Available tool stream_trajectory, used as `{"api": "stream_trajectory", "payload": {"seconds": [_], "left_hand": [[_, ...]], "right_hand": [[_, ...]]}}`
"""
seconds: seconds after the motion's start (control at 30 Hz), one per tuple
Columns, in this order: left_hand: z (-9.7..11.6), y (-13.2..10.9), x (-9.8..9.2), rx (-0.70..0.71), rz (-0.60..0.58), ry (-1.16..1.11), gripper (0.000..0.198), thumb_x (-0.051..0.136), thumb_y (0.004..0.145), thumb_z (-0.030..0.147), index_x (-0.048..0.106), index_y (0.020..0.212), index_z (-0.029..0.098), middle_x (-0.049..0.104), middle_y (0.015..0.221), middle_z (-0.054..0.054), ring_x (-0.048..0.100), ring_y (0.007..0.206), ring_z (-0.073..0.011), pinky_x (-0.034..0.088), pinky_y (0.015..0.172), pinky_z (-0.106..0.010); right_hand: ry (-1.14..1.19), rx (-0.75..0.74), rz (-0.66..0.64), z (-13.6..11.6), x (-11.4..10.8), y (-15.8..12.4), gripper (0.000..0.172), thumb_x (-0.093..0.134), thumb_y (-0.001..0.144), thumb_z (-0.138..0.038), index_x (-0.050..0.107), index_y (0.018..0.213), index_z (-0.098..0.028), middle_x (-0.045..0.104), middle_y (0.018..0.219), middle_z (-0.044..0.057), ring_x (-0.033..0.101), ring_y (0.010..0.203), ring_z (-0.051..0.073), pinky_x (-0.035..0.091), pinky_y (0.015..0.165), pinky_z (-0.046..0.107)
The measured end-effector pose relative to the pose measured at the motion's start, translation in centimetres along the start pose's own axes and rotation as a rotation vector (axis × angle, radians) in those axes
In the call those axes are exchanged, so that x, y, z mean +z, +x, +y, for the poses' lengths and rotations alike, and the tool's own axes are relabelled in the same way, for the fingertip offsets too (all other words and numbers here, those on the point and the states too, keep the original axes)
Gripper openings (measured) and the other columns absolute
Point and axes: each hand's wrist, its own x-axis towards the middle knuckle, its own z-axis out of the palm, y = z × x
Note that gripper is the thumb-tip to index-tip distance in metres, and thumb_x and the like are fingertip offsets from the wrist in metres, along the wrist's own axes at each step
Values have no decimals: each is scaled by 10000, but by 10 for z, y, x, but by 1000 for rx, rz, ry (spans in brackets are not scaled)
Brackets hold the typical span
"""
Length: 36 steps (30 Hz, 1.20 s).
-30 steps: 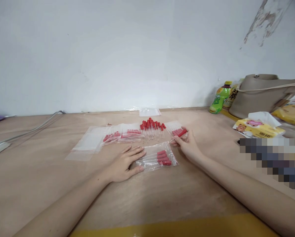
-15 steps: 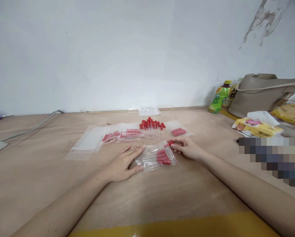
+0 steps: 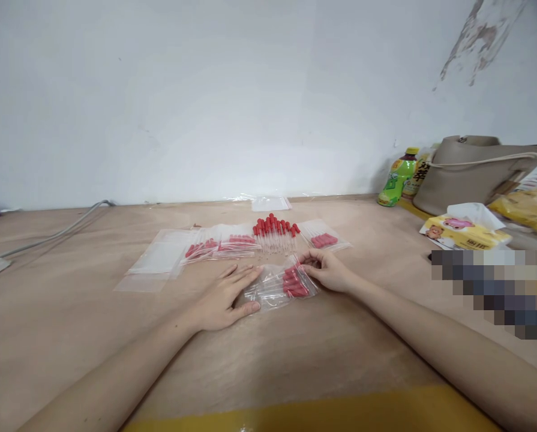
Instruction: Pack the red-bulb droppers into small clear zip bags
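A clear zip bag [image 3: 275, 287] with several red-bulbed droppers lies on the wooden table [image 3: 295, 342] in front of me. My left hand [image 3: 225, 297] rests flat on the table with fingers stretched out, its thumb touching the bag's left end. My right hand [image 3: 326, 270] is at the bag's right, open end, fingers pinched together against the red bulbs there. Behind the bag lies a loose row of red-bulbed droppers [image 3: 275, 231].
Filled dropper bags [image 3: 221, 246] and empty clear bags [image 3: 160, 261] lie left of the loose row; another filled bag [image 3: 324, 239] lies to its right. A green bottle [image 3: 396, 180], a beige handbag [image 3: 475, 171], a tissue pack [image 3: 464, 231] and a grey cable [image 3: 65, 231] line the edges.
My right hand picked a dropper from beside the right-hand filled bag and brought it left and nearer to the open end of the bag in front. The left hand stayed put.
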Motion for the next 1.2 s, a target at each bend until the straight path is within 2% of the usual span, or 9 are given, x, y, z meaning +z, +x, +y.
{"api": "stream_trajectory", "payload": {"seconds": [0.27, 0.4, 0.5, 0.67, 0.93, 1.0, 1.1, 1.13, 1.2], "left_hand": [[0, 0, 1, 5, 0, -11, 623, 363, 882, 510, 108, 1400, 275, 253, 1427, -25, 235, 1307, -210, 125, 1082, -444], [-1, 0, 1, 9, -1, -15, 617, 367, 881, 507, 130, 1398, 267, 266, 1423, -27, 237, 1307, -205, 118, 1087, -432], [0, 1, 1, 14, 1, -20, 613, 368, 882, 503, 140, 1398, 261, 273, 1420, -29, 233, 1308, -207, 119, 1087, -427], [1, 1, 0, 5, -13, -26, 589, 368, 884, 499, 162, 1391, 281, 259, 1423, -28, 216, 1313, -207, 118, 1081, -445], [0, 1, 1, 18, -49, -20, 532, 344, 899, 484, 202, 1378, 300, 201, 1440, -16, 140, 1331, -213, 84, 1079, -470], [0, 1, 1, 22, -45, -14, 537, 345, 899, 481, 198, 1380, 294, 179, 1445, -17, 116, 1334, -222, 76, 1079, -473], [1, 2, 0, 22, -49, -16, 540, 347, 897, 486, 195, 1380, 298, 166, 1446, -15, 117, 1333, -229, 67, 1078, -483], [1, 2, 0, 20, -53, -19, 540, 344, 898, 487, 191, 1381, 301, 165, 1446, -14, 124, 1332, -227, 64, 1078, -484], [1, 2, -1, 14, -62, -20, 543, 340, 897, 491, 184, 1382, 303, 166, 1447, -13, 132, 1331, -224, 56, 1078, -483]], "right_hand": [[27, 90, 138, 5, -1, 0, 253, 656, 622, -373, 617, 680, -131, 659, 690, 61, 583, 605, 145, 459, 567, 269], [37, 61, 50, 4, 5, -1, 288, 627, 654, -355, 641, 821, -120, 658, 656, 40, 572, 560, 130, 451, 519, 243], [8, 2, -14, 4, 6, -3, 300, 540, 727, -339, 663, 904, -130, 686, 727, 45, 600, 609, 148, 479, 584, 268], [-42, -72, -117, 4, 1, -7, 259, 469, 771, -281, 703, 832, -188, 701, 780, 33, 626, 762, 198, 493, 714, 330], [-1, -23, -186, -5, -4, -7, 238, 520, 745, -334, 674, 849, -186, 684, 824, 18, 601, 844, 193, 456, 807, 344], [6, 14, -85, -3, -4, -5, 248, 516, 749, -359, 645, 852, -174, 671, 820, 23, 593, 823, 180, 453, 792, 330], [-28, 114, 190, 3, -2, -3, 296, 501, 762, -414, 596, 888, -163, 646, 801, 33, 579, 758, 161, 456, 722, 297], [-50, 144, 225, 5, -1, -3, 302, 521, 751, -430, 593, 875, -164, 640, 771, 33, 575, 732, 160, 455, 692, 286], [-86, 179, 182, 6, 3, -4, 294, 578, 707, -448, 603, 782, -166, 622, 681, 27, 566, 674, 161, 445, 626, 269]]}}
